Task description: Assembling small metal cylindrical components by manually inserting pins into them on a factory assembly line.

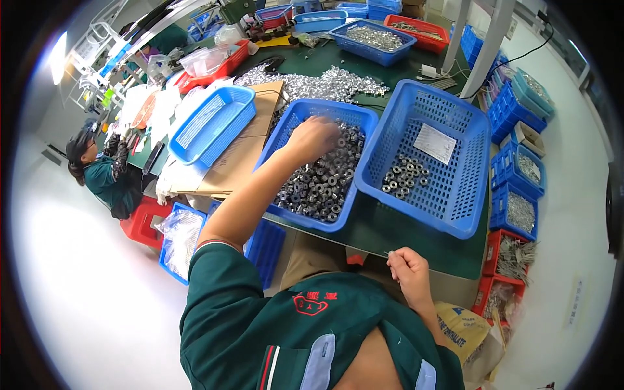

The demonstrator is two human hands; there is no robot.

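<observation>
My left hand (313, 139) reaches over a blue plastic basket (276, 144) heaped with small round metal collars (318, 185), dark and silvery with holes through them. Motion smears its fingers, so whether they grip a collar is unclear. Near the front edge of the table, my right hand (409, 268) is closed in a pinch. A small, thin, silvery piece (388, 253) sticks out from its fingertips; its kind is too small to make out. To the right, a larger blue basket (465, 188) contains a small group of similar collars (404, 177) and a white paper label (435, 143).
Behind the baskets, shiny metal parts (318, 83) lie piled on the green table (442, 257). A blue basket (211, 123) rests on cardboard (260, 123) at left. Stacked bins (517, 172) line the right side. Far left, a co-worker (101, 166) sits on a red stool (144, 221).
</observation>
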